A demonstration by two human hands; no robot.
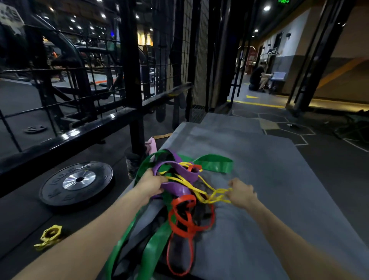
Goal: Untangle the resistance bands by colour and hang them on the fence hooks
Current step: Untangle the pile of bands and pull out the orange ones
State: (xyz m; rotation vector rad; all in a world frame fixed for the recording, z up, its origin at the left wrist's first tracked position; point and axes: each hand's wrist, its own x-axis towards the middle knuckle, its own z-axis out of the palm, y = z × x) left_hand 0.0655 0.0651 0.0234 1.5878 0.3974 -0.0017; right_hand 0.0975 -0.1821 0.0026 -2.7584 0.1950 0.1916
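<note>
Head cam: task barely begun, nothing hung yet, all bands in one knot on the grey mat [259,159]. L to R: black fence [83,128], matte w/ glossy rail. My left hand [150,184], fingers clenched on the wide, flat purple band [175,171]. Green band [215,164] broad, smooth; red band [185,219] narrower loops. My right hand [242,192] pinches the thin yellow band [211,196], stringy.

Weight plate [76,183]: raised letters round the black rim, partly legible, seem to spell "ROGUE"; lower lettering too dim to read
Ceiling sign [283,1]: green lit characters at the top edge, cut off, unreadable
White panel [11,15]: upper left corner, large dark blurred characters, cannot be made out
</note>
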